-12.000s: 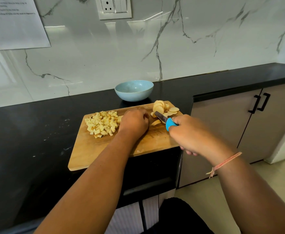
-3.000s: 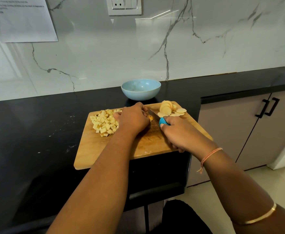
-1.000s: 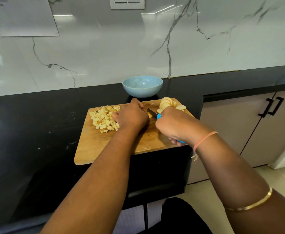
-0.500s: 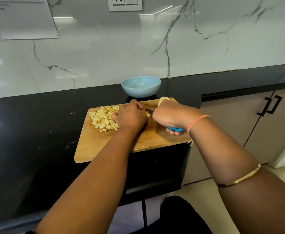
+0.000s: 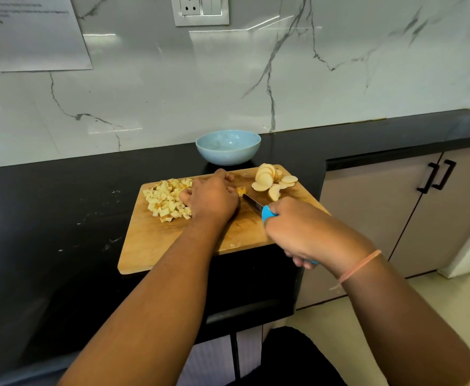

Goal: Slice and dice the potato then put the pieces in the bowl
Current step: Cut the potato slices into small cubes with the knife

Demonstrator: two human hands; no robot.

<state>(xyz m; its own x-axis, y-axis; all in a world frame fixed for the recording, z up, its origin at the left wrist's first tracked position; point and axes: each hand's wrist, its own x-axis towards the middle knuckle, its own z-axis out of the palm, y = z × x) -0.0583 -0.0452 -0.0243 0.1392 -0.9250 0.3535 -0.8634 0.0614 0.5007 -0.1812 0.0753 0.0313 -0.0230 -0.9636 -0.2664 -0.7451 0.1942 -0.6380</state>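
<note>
A wooden cutting board (image 5: 155, 246) lies on the black counter. Diced potato (image 5: 164, 200) is heaped at its far left, and round potato slices (image 5: 270, 179) are fanned at its far right. My left hand (image 5: 211, 197) sits curled over small potato pieces (image 5: 240, 190) in the middle of the board; what its fingers hold is mostly hidden. My right hand (image 5: 303, 232) grips a blue-handled knife (image 5: 267, 213), its blade pointing toward the left hand and low over the board. A light blue bowl (image 5: 228, 147) stands behind the board.
The board's near edge overhangs the counter front. Grey cabinet doors with black handles (image 5: 437, 175) stand to the right. A marble wall with a socket plate (image 5: 200, 9) and a taped paper sheet (image 5: 30, 32) rises behind the counter.
My right hand has drawn back toward me and to the right, uncovering the fanned slices and the blade. The left hand stays in place on the board.
</note>
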